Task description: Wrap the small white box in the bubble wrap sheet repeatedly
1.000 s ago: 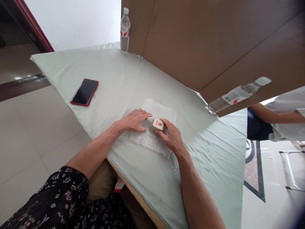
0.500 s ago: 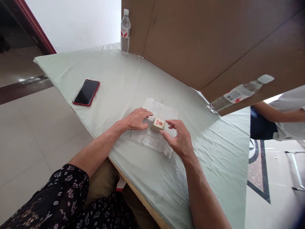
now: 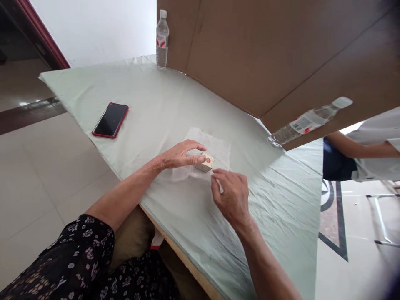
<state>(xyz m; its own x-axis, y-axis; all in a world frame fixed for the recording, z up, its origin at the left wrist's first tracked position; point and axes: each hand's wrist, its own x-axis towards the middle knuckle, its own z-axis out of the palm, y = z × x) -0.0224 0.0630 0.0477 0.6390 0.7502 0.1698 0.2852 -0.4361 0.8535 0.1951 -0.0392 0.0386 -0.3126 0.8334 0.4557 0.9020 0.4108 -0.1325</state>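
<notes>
A small cream box [image 3: 206, 165] with a red mark sits on a crumpled translucent bubble-wrap sheet [image 3: 221, 151] on the table. From the left, my left hand [image 3: 184, 155] reaches over it, thumb across the box's top left and index finger stretched out beyond, with a gap between them. Just right of and nearer than the box, my right hand [image 3: 230, 192] has its thumb and index fingertips brought together at the near edge of the wrap. The pinched part is too small to see clearly.
A phone in a red case [image 3: 110, 120] lies at the left on the green-covered table [image 3: 140, 96]. Brown cardboard [image 3: 237, 54] stands behind, with an upright bottle [image 3: 161, 41] at its left and a tilted bottle [image 3: 308, 121] at the right. A person's arm [image 3: 356, 146] shows beyond.
The near part of the wrap has been drawn up toward the box. My right hand moved nearer to me and its fingers closed; my left thumb came over the box.
</notes>
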